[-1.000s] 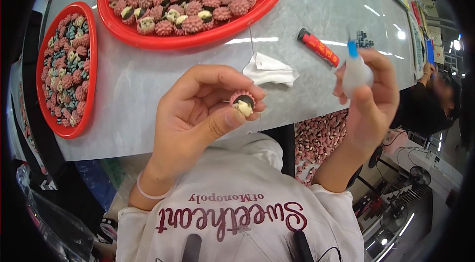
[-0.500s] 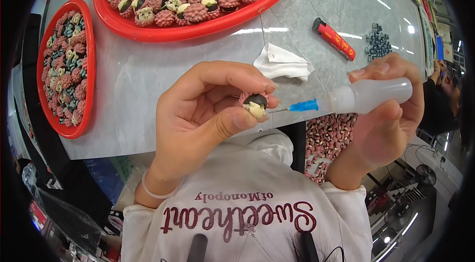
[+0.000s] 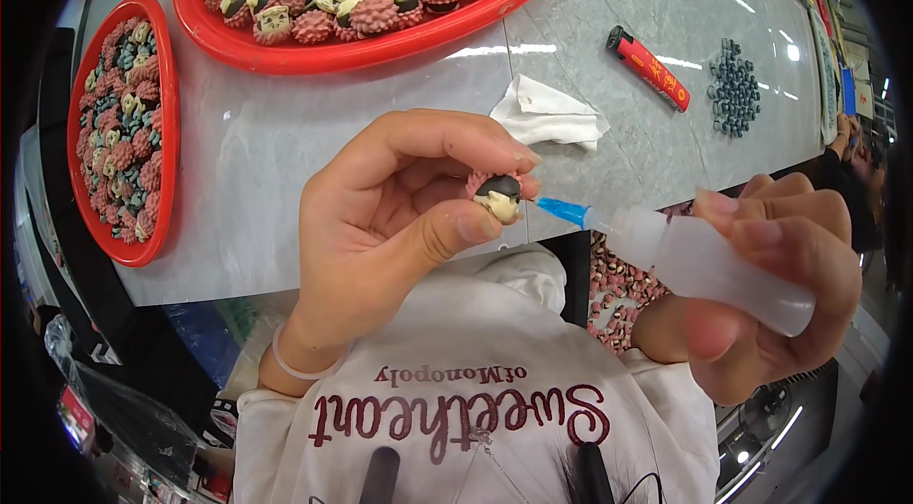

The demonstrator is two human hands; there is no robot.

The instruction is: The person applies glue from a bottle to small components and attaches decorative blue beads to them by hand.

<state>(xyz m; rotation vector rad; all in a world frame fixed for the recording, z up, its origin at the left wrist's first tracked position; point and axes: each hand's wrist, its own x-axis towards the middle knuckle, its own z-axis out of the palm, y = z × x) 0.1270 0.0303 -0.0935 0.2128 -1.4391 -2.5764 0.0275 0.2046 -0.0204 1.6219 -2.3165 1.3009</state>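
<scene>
Fig.: my left hand [image 3: 399, 219] pinches the small pink figurine [image 3: 498, 197] betw. thumb & fingertips, cream face turned right. My right hand [image 3: 770, 285], fingers wrapped shut on the squeeze bottle [image 3: 704, 266], lies right of figurine; bottle's long axis approx. horizontal, blue nozzle [image 3: 563, 211] just beside the face.

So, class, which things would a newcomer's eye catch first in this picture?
At centre, the left hand pinches a small hedgehog figure while the right hand aims a blue-tipped squeeze bottle at it. Two red trays heaped with pink spiky figures fill the table's upper left.
</scene>
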